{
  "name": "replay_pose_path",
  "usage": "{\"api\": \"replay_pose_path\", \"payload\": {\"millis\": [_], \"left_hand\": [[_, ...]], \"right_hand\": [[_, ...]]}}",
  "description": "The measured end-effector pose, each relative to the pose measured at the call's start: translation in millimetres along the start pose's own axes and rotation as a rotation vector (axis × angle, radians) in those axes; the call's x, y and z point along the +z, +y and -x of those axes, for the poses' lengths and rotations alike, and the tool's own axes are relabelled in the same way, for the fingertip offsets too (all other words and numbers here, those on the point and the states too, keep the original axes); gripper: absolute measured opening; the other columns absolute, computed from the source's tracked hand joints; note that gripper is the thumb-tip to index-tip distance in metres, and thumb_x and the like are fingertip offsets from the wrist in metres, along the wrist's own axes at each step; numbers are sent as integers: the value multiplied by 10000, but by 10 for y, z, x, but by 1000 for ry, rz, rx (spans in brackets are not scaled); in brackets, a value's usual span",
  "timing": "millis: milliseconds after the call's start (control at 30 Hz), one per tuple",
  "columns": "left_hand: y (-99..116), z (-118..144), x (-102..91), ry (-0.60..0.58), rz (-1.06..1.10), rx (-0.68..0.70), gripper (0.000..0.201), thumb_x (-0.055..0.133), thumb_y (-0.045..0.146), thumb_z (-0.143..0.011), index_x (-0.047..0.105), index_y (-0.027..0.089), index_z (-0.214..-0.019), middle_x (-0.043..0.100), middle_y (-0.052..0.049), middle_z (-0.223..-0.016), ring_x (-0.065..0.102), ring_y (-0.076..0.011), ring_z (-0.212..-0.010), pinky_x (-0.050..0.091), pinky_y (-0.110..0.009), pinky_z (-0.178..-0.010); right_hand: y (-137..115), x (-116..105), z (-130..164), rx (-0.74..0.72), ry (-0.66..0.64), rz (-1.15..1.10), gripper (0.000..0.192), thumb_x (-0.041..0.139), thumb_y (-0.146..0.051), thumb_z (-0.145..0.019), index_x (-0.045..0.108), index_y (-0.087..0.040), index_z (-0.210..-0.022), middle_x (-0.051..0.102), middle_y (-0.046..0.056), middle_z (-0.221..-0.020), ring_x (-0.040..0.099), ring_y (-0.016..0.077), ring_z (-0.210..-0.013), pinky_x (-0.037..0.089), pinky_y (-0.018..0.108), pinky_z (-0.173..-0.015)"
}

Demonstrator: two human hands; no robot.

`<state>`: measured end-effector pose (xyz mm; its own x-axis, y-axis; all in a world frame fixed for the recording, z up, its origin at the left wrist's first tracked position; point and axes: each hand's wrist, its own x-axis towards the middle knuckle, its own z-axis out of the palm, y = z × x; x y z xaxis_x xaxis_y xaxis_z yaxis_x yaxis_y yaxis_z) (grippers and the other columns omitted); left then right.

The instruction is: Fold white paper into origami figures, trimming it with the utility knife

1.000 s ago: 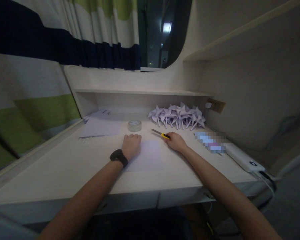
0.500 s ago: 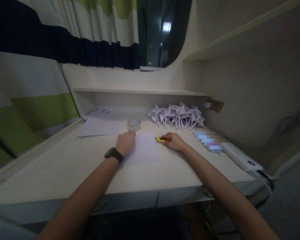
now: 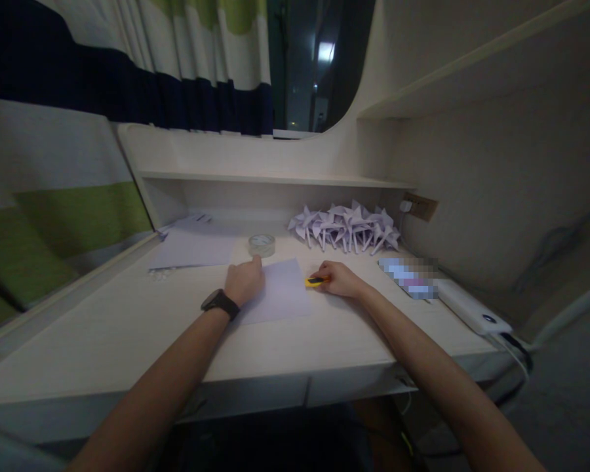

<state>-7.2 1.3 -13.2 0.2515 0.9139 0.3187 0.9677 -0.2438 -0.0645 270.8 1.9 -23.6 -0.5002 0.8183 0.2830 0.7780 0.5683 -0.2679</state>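
A white sheet of paper, perhaps folded, lies on the desk between my hands. My left hand, with a dark watch on its wrist, presses on the left side of the paper with fingers curled. In my right hand is a yellow and black utility knife, its front end pointing left at the paper's right edge. Whether the blade is out or touches the paper is too small to tell. Just beyond my left hand stands a roll of clear tape.
Several paper pinwheels are heaped at the back right. More paper sheets lie stacked at the back left, with small pale bits by them. On the right are a blurred-out phone and a white power bank with cables.
My right hand has drawn the utility knife slightly towards me along the paper's right edge, and the knife's angle has turned a little. My left hand stays on the paper.
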Motion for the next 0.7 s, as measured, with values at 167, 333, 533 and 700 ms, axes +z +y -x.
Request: {"api": "replay_pose_path", "payload": {"millis": [167, 333, 533, 700], "left_hand": [[-6, -10, -33, 9, -6, 15, 273, 343, 213, -877, 489, 125, -1090, 686, -150, -865, 658, -286, -829, 429, -366, -719], [-16, -22, -57, 24, 37, 21, 259, 367, 194, -853, 523, 179, -1059, 684, -117, -849, 650, -264, -816, 418, -321, -676], [-41, -46, -66, 148, 216, 128, 201, 419, 125, -756, 583, 203, -842, 668, -58, -765, 627, -213, -787, 407, -283, -694], [-37, -47, -79, 220, 230, 127, 193, 409, 117, -751, 581, 199, -774, 660, -59, -744, 618, -206, -778, 407, -289, -714]], "right_hand": [[-61, -18, 2, 30, 18, 77, 339, 690, -306, -726, 708, -250, -1059, 626, 38, -891, 569, 165, -786, 377, 238, -713], [-90, -86, 20, 186, 124, 219, 318, 599, -351, -797, 699, -225, -1071, 616, 64, -894, 565, 178, -786, 369, 249, -698], [-141, -128, 31, 166, 190, 147, 372, 619, -313, -775, 672, -217, -1131, 622, 61, -952, 571, 174, -824, 386, 240, -742], [-194, -87, 11, 56, 187, 38, 358, 646, -299, -751, 691, -212, -1095, 633, 58, -937, 575, 181, -829, 396, 251, -731]]}}
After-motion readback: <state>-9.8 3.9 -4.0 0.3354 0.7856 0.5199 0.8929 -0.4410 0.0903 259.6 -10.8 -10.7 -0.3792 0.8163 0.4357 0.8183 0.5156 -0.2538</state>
